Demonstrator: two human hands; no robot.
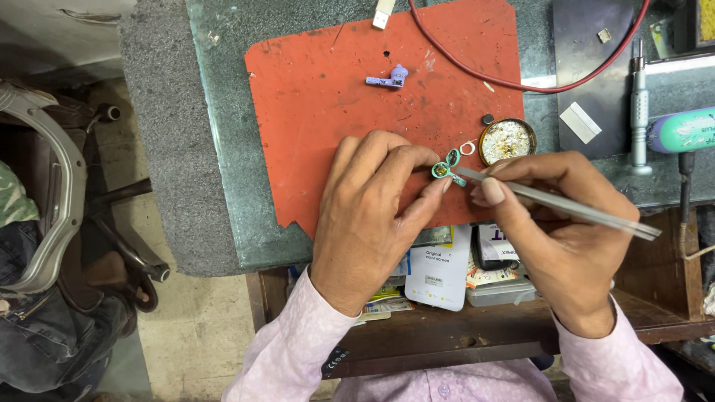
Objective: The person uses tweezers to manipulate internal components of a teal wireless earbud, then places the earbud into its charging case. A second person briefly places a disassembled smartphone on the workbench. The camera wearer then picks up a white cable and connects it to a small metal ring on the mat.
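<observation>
My left hand [376, 216] pinches a small teal earbud part [446, 168] between thumb and forefinger, just above the red work mat [328, 89]. In my right hand [555, 223] I grip metal tweezers [551, 202], their tips touching the teal part. A tiny white ring [467, 148] lies on the mat beside it. A lavender earbud piece [391, 78] rests further back on the mat.
A round tin of solder paste [507, 140] sits at the mat's right edge. A red cable [477, 67] curves across the back. A screwdriver [638, 104] and a teal tool handle [681, 129] lie to the right. Small boxes [447, 268] fill the shelf under the glass top.
</observation>
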